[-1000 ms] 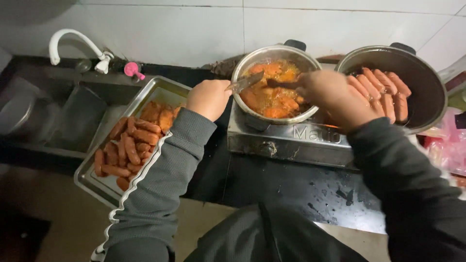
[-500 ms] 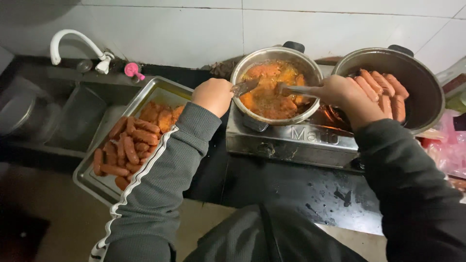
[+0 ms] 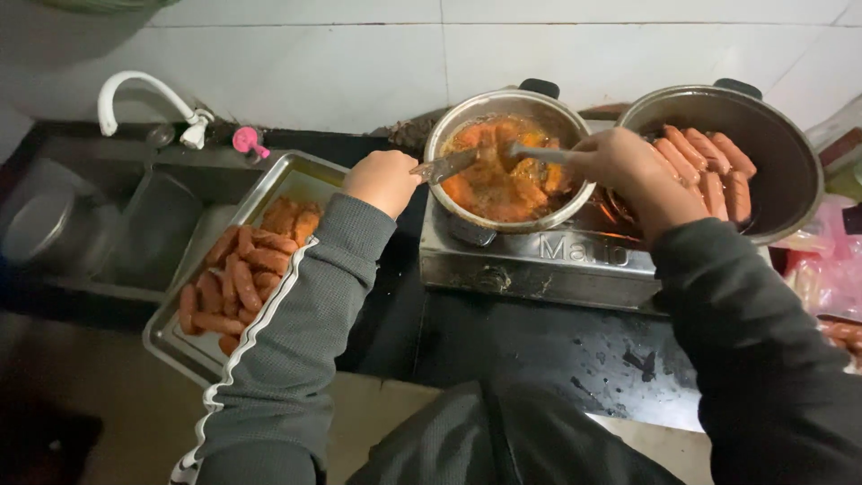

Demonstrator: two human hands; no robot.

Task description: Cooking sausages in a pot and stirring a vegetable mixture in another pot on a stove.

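Right hand [image 3: 620,162] shifted left, both fists gripping utensils, tips hidden in pot [image 3: 449,135].

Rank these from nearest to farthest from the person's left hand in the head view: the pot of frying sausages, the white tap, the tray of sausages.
From the left hand:
1. Pot of frying sausages, just to its right on the stove; the hand's utensil reaches into it.
2. Tray of sausages, below and to the left, under the forearm.
3. White tap, farthest, at the left over the sink.
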